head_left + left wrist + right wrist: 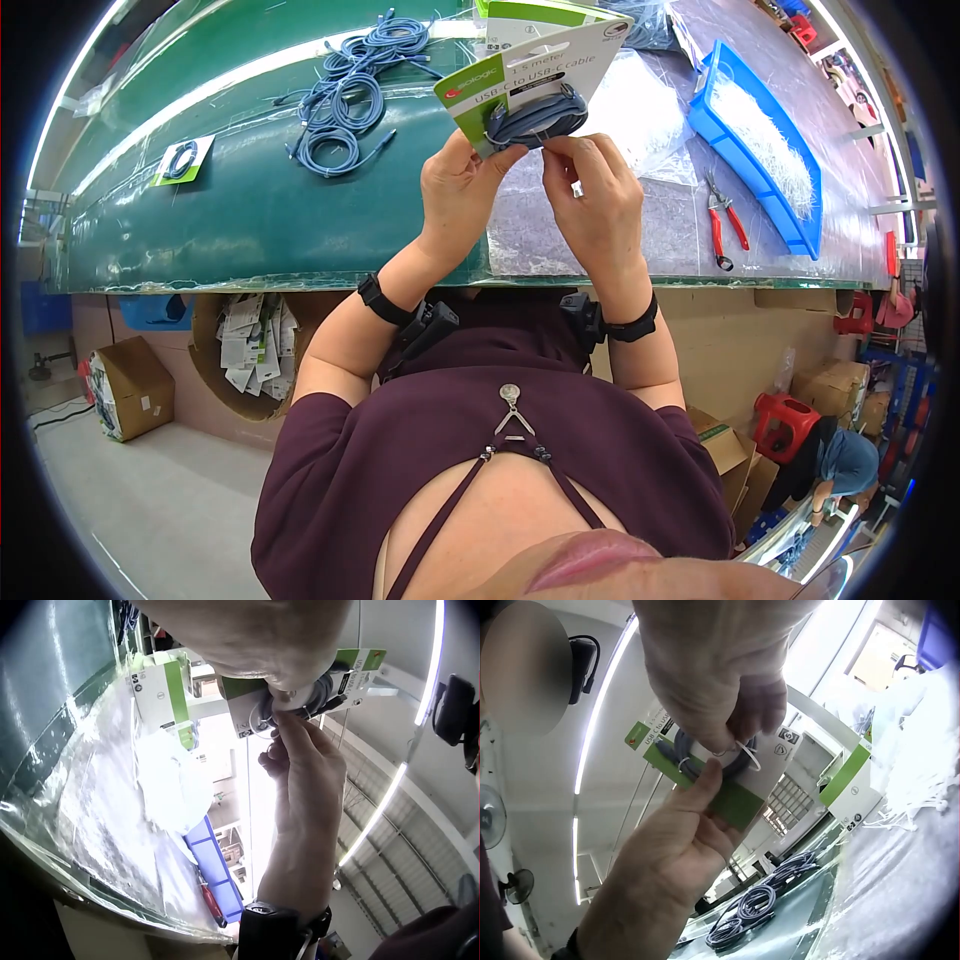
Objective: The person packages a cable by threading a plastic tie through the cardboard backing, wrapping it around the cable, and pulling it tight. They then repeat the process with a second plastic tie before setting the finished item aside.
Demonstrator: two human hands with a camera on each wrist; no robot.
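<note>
Above the table, my left hand (462,195) grips a green and white retail card (605,40) by its lower edge, the thumb pressing its front. A dark blue coiled USB-C cable (538,120) lies against the card's face. My right hand (600,205) pinches a thin white cable tie (754,756) at the coil, its loop standing out from the card. Both hands' fingertips meet close together at the coil's lower side. Behind the held card stands another green and white card (847,787).
Loose blue cable coils (345,100) lie on the green mat; a carded cable (182,160) is farther left. To the right are red-handled cutters (725,225), clear plastic bags (645,120) and a blue bin (755,165) of white ties. A box of cards (205,340) sits below the table.
</note>
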